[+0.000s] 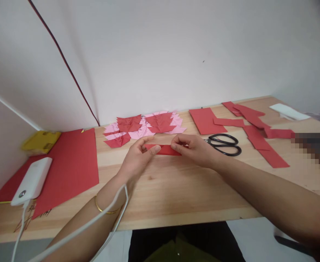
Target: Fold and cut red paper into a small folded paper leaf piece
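Observation:
A small folded strip of red paper (pixel 165 149) is held between my two hands, just above the wooden table. My left hand (pixel 141 154) pinches its left end with thumb and fingers. At the other end, my right hand (pixel 191 148) grips the strip, its fingertips partly hiding the paper. Beyond my hands lie folded red and pink paper pieces (pixel 160 123), overlapping in rows. Scissors with black handles (pixel 224 144) rest right behind my right hand, their blades mostly hidden by it.
Large red paper sheets (pixel 72 163) lie at the left, with a white power bank (pixel 33 180) and its cable on them. A yellow packet (pixel 41 142) is behind. Red paper strips (pixel 266 145) and a red rectangle (pixel 207 120) lie at the right, near a white piece (pixel 289 111).

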A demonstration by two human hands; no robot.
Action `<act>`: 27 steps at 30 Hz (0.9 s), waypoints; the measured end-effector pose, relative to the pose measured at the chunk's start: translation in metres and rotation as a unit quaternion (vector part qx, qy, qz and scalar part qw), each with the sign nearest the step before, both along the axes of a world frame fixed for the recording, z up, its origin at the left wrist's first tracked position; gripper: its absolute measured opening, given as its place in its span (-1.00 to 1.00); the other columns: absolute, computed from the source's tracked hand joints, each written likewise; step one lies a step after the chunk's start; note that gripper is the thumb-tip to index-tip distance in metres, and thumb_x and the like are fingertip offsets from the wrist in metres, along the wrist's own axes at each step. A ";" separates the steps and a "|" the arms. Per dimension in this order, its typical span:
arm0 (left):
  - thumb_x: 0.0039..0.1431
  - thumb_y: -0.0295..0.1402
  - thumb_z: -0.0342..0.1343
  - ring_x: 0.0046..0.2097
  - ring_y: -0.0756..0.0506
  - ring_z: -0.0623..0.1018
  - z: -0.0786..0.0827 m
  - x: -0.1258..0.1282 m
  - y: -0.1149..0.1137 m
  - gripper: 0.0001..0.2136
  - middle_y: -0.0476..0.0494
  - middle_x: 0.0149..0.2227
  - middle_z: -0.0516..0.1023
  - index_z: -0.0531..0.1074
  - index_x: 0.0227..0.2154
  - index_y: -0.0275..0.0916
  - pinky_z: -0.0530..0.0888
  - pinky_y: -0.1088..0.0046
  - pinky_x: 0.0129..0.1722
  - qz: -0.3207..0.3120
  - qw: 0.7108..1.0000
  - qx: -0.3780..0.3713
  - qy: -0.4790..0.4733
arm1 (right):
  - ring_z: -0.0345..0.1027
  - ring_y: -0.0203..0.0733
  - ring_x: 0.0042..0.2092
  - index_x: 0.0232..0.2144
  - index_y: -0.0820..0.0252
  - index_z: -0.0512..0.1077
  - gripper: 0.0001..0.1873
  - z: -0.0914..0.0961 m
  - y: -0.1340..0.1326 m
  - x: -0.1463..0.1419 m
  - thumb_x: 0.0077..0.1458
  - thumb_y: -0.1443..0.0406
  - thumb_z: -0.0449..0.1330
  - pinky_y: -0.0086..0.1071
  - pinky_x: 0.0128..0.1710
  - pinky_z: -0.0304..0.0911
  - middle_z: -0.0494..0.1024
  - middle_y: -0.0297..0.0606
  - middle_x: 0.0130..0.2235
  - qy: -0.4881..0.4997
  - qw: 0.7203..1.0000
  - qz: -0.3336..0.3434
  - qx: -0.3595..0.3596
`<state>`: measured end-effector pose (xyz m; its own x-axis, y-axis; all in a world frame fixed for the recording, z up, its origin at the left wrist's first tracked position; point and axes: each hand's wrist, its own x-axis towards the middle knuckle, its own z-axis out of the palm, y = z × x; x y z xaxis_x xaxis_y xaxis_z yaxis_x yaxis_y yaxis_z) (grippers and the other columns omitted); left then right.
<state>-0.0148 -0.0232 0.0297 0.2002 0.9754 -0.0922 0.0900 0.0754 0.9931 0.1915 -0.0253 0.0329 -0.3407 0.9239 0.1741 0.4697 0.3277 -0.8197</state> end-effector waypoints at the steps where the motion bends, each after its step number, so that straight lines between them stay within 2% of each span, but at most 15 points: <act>1: -0.09 -0.23 0.30 -0.31 -0.05 0.52 -0.002 0.002 -0.001 -0.55 -0.15 -0.25 0.57 0.45 -0.09 -0.22 0.46 0.37 -0.27 -0.008 0.998 -0.034 -0.051 | 0.20 -0.33 -0.44 -0.49 0.22 0.36 -0.76 0.000 0.001 0.000 0.14 0.21 0.07 -0.45 -0.43 0.12 0.39 -0.34 -0.48 0.003 1.000 -0.006 -0.002; 3: -0.14 -0.28 0.34 -0.32 -0.05 0.52 -0.007 0.007 -0.003 -0.60 -0.18 -0.28 0.57 0.48 -0.18 -0.29 0.46 0.37 -0.27 -0.036 0.988 -0.091 -0.123 | 0.19 -0.34 -0.45 -0.49 0.22 0.36 -0.75 -0.002 0.001 -0.001 0.13 0.19 0.08 -0.44 -0.43 0.13 0.39 -0.35 -0.48 0.013 1.000 -0.010 0.001; 5: -0.17 -0.32 0.36 -0.34 -0.02 0.51 -0.012 0.012 -0.006 -0.67 -0.17 -0.32 0.57 0.52 -0.28 -0.31 0.45 0.40 -0.29 -0.044 0.981 -0.119 -0.148 | 0.21 -0.33 -0.43 -0.47 0.22 0.38 -0.75 -0.005 0.000 -0.002 0.14 0.18 0.08 -0.45 -0.42 0.15 0.41 -0.33 -0.46 0.024 1.000 -0.003 0.005; 11: -0.15 -0.34 0.33 -0.43 0.01 0.47 -0.020 0.014 -0.006 -0.81 -0.09 -0.49 0.53 0.53 -0.45 -0.32 0.40 0.45 -0.38 0.003 0.993 -0.071 -0.098 | 0.30 -0.30 -0.36 -0.38 0.19 0.41 -0.86 -0.007 -0.003 -0.004 0.11 0.24 0.12 -0.43 -0.34 0.24 0.48 -0.29 -0.36 0.034 0.999 0.008 0.028; 14: -0.16 -0.33 0.33 -0.43 0.00 0.47 -0.018 0.013 -0.006 -0.82 -0.09 -0.48 0.54 0.53 -0.48 -0.31 0.39 0.46 -0.40 0.011 0.997 -0.059 -0.058 | 0.33 -0.29 -0.33 -0.36 0.18 0.40 -0.93 -0.006 -0.004 -0.004 0.09 0.29 0.14 -0.41 -0.31 0.26 0.50 -0.28 -0.34 0.029 0.996 0.008 0.081; 17: -0.17 -0.34 0.33 -0.41 0.00 0.48 -0.013 0.014 -0.007 -0.81 -0.06 -0.47 0.54 0.51 -0.48 -0.30 0.39 0.46 -0.37 0.013 0.998 -0.040 -0.054 | 0.32 -0.27 -0.33 -0.41 0.17 0.41 -0.92 -0.005 -0.004 -0.004 0.12 0.33 0.12 -0.39 -0.31 0.24 0.49 -0.26 -0.37 0.007 0.986 0.021 0.163; 22: -0.15 -0.41 0.30 -0.44 0.02 0.46 -0.006 0.017 -0.011 -0.85 -0.01 -0.52 0.50 0.48 -0.48 -0.29 0.36 0.49 -0.39 0.006 0.999 -0.014 -0.041 | 0.33 -0.22 -0.28 -0.40 0.13 0.46 -0.86 -0.006 -0.008 -0.001 0.16 0.33 0.11 -0.28 -0.21 0.14 0.50 -0.22 -0.32 -0.085 0.942 -0.018 0.324; 27: -0.14 -0.43 0.27 -0.42 0.01 0.48 -0.009 0.020 -0.010 -0.88 -0.03 -0.49 0.52 0.49 -0.46 -0.29 0.41 0.47 -0.36 0.029 0.996 -0.020 -0.087 | 0.32 -0.27 -0.34 -0.35 0.10 0.47 -0.79 -0.006 -0.012 -0.001 0.18 0.41 0.06 -0.28 -0.21 0.08 0.54 -0.27 -0.33 -0.175 0.911 -0.015 0.373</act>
